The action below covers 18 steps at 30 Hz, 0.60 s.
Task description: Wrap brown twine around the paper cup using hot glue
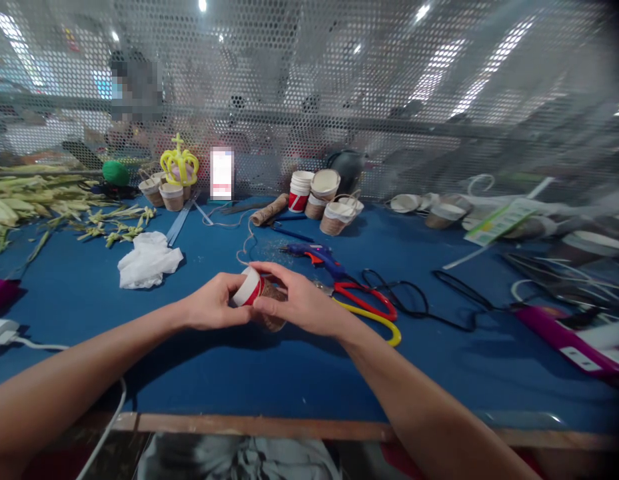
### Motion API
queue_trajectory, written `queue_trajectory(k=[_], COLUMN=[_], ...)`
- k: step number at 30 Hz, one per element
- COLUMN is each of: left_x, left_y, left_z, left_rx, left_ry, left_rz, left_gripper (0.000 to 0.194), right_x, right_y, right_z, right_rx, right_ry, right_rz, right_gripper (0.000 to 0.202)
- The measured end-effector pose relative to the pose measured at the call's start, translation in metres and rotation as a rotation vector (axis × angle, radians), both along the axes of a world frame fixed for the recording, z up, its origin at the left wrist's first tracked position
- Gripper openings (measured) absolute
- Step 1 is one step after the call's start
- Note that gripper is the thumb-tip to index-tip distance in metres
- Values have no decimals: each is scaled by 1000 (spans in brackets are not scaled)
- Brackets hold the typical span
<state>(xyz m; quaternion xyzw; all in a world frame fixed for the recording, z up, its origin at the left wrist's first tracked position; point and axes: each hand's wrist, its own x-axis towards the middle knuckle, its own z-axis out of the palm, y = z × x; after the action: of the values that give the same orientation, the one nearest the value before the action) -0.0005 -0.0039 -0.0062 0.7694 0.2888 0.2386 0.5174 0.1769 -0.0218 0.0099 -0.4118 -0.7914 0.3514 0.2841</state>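
Between my two hands, tilted over the blue table, is a small paper cup [250, 288] with a white rim, a red band and twine wrapped round its lower part. My left hand [215, 301] grips the cup at its white and red end. Around the twine-wrapped end close the fingers of my right hand [294, 300]. A strand of twine [245, 250] runs from near the cup back to a twine roll [270, 210]. Just right of my right hand lie scissors [374, 303] with red and yellow handles, and behind them a blue glue gun [316, 256].
Crumpled white tissue [149, 260] lies to the left, near dried husks [34, 193]. Twine-wrapped cups [334, 217] and stacked paper cups [300, 190] stand at the back. A purple power strip [564, 337] and black cord [419, 300] lie right. A perforated metal screen [269, 80] closes off the back.
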Motion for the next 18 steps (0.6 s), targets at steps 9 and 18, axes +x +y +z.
queue_trajectory(k=[9,18], left_x=[2,6], left_y=[6,6], left_z=[0,-6], left_rx=[-207,-413], left_ry=[-70,-86], left_rz=[100,284], left_gripper=[33,39], right_x=[-5,-10], right_y=[-4,-5], right_z=[-1,-6], right_rx=[151,225], right_ry=[-133,-183], right_rz=[40,75], right_gripper=[72,58])
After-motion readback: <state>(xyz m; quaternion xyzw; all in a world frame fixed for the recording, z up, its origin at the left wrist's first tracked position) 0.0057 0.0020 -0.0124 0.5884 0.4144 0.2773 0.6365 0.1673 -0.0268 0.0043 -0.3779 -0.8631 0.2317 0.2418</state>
